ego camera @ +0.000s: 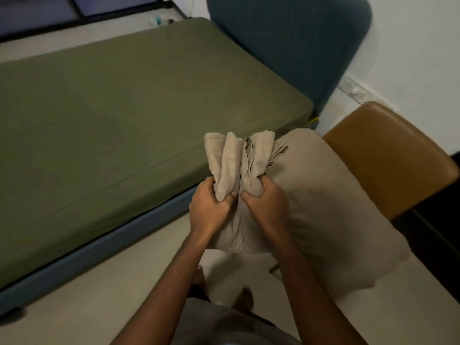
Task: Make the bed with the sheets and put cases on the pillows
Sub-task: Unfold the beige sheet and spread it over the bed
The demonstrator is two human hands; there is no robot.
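Both hands bunch the open end of the pillowcase over the pillow.

The beige pillow [323,207] rests on the tan chair [398,155] beside the bed, likely so its weight is carried while the loose pillowcase [239,160] end is gathered upward. The left hand [209,207] and right hand [266,202] are clenched on that cloth, thumbs nearly touching, probably to settle the pillow inside. The bed [112,120] already wears a smooth green sheet.
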